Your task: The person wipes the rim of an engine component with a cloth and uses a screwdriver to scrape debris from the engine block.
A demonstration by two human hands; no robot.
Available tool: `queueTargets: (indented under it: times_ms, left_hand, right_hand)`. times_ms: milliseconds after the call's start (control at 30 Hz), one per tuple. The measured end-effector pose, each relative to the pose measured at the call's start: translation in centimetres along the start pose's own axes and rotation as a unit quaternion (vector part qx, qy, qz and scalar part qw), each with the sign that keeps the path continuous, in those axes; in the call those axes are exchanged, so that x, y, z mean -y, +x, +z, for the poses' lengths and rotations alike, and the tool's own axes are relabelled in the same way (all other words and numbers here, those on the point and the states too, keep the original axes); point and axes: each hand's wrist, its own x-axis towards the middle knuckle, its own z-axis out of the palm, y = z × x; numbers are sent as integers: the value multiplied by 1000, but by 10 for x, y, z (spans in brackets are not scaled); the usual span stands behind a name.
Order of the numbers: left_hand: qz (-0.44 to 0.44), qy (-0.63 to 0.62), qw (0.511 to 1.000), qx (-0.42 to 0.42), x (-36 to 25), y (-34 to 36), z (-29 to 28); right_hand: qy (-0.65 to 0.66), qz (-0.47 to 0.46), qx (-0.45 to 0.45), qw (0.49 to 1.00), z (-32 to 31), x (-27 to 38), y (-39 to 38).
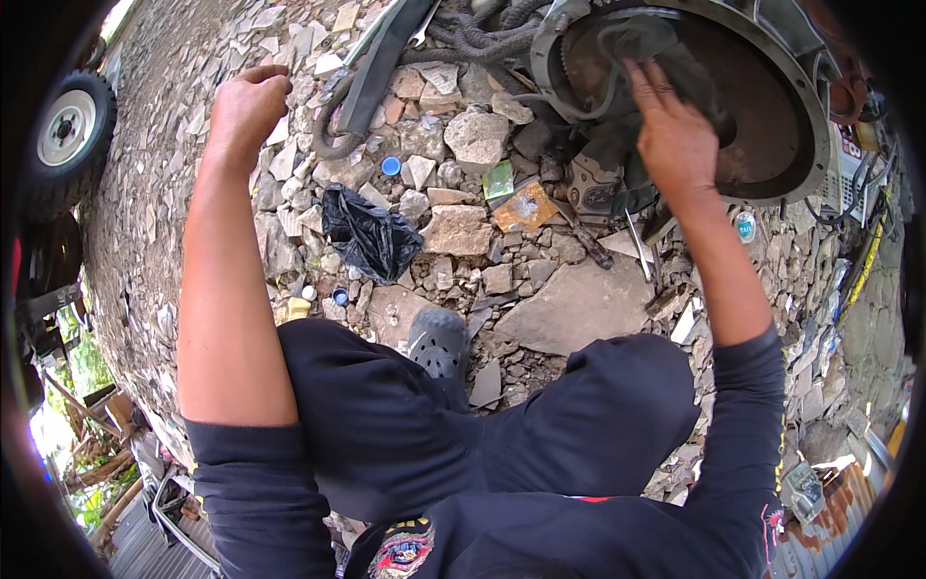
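My right hand (672, 130) presses a dark grey rag (641, 43) against the inside of a large round rusty metal housing (786, 145) at the upper right. My left hand (246, 101) hangs curled in a loose fist over the rubble at the upper left, with nothing in it. A thick black hose (333, 125) lies on the stones just right of that hand. Both forearms are bare, with dark sleeves pushed up. My knees in dark trousers and one grey clog (439, 343) show at the bottom.
The ground is broken stone and tile rubble (569, 309). A crumpled black plastic bag (371, 236), a blue bottle cap (390, 166) and an orange wrapper (524, 207) lie among the stones. A small wheel (68, 130) stands at the far left. Cables (863, 261) run down the right.
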Motion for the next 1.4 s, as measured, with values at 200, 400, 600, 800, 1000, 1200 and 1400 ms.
queueTargets:
  times_ms: [200,400,600,800,1000,1200,1400]
  left_hand:
    - [75,46,996,14,-26,2,25]
    - [121,25,990,65,-56,-19,42]
    - [136,9,988,67,-53,-25,37]
    - [199,-5,976,93,-73,-33,60]
    - [244,66,956,147,-88,-76,61]
    - [264,69,896,351,-113,-130,111]
    - [295,13,876,383,-129,-161,153]
  right_hand:
    - [-10,-87,137,987,-3,2,4]
    - [-128,-158,19,979,-6,-48,-17]
    - [-63,-83,-102,989,-40,-42,-15]
    - [-85,-108,14,990,10,-36,-23]
    - [-118,-92,24,988,-37,-77,-64]
    - [80,-26,-62,995,-95,-32,-74]
    - [194,-101,-276,936,-140,7,-11]
